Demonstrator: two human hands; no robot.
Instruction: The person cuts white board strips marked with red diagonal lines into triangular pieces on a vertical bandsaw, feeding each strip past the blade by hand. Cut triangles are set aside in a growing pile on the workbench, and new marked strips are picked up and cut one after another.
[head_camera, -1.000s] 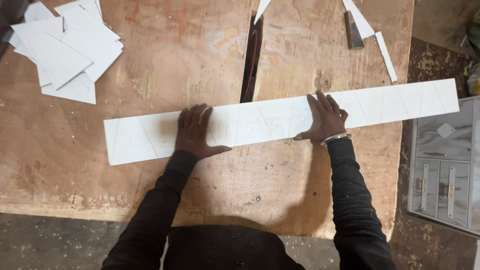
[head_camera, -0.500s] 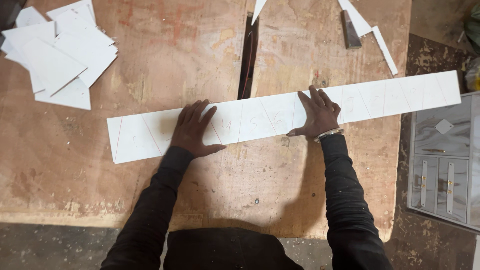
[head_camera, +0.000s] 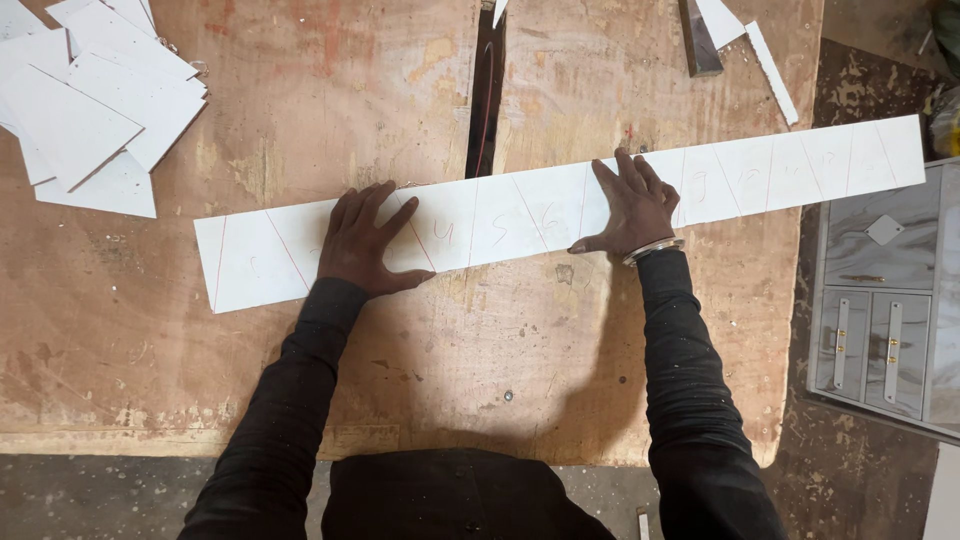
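Observation:
A long white strip (head_camera: 500, 215) marked with slanted red lines lies across a worn plywood table (head_camera: 300, 110), its right end past the table edge. My left hand (head_camera: 365, 240) presses flat on the strip's left part, fingers spread. My right hand (head_camera: 632, 205), with a metal bangle at the wrist, presses flat right of the middle. The strip crosses a dark saw slot (head_camera: 486, 90) in the table, with a blade just showing in it.
A pile of cut white pieces (head_camera: 90, 110) sits at the table's far left. Narrow white offcuts (head_camera: 770, 55) and a dark block (head_camera: 698, 40) lie at the far right. A grey marbled cabinet panel with handles (head_camera: 880, 310) lies on the floor at right.
Both hands and the strip have slid away from me across the table, so the strip now lies further over the slot. The hands stay flat on it.

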